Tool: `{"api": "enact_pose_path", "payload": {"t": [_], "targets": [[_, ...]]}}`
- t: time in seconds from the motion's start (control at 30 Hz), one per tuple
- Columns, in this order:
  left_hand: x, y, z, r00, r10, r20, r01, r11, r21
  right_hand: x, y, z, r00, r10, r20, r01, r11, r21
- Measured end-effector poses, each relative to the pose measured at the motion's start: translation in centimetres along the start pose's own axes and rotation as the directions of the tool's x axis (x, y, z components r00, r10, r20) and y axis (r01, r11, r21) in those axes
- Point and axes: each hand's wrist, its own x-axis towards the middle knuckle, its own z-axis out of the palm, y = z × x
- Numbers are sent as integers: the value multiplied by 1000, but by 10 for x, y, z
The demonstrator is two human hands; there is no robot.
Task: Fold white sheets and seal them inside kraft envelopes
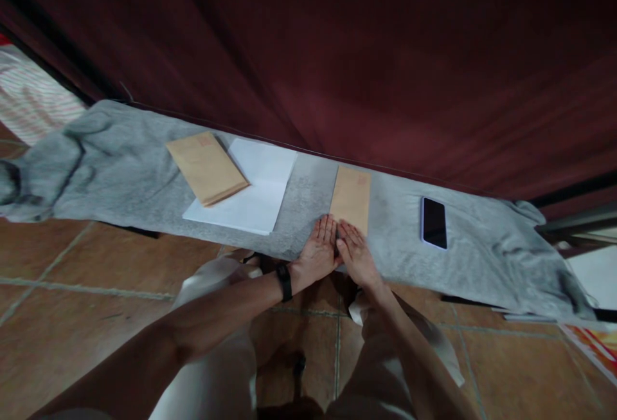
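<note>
On the grey-draped bench (308,195), before a dark red curtain (385,53), we saw a seated person's two hands laid side by side on the near end of a single brown envelope (351,196); the left hand (319,251), a black band (285,282) at its wrist, lay at the near left corner, seemingly half on the cloth; the right hand (355,254) covered the near edge beside it, the two touching along the forefingers. Neither grip held anything; both were released, palms down and fingers straight and close together, pressing rather than grasping. The envelope lay lengthwise away from the person, flat on the cloth, between a stack of like envelopes (207,166) on white sheets (253,204) to the left and a phone (434,222) well apart to the right.

We judged that such pressing goes best with even weight through flat palms; the cloth beneath looked soft and loose, so a sideways push could ruck it and skew the envelope; a stroke from the near end toward the far end, with one hand anchoring, seemed to us the safer way.

Of writing we could read none; a faint reddish patch showed at the far end of the single envelope, and another on the top of the stack, both too blurred to make out; the phone's screen was dark and showed no brand.
</note>
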Motion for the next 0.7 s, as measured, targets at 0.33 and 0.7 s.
{"api": "enact_pose_path", "payload": {"t": [0.33,0.7], "targets": [[2,-4,-8,1000,-10,20,10,1000,-6,-13,5,4,1000,-30,-8,28,990,-138],[12,-27,-14,998,-37,-51,33,996,-81,-23,15,6,982,-15,-186,-47,945,-325]]}}
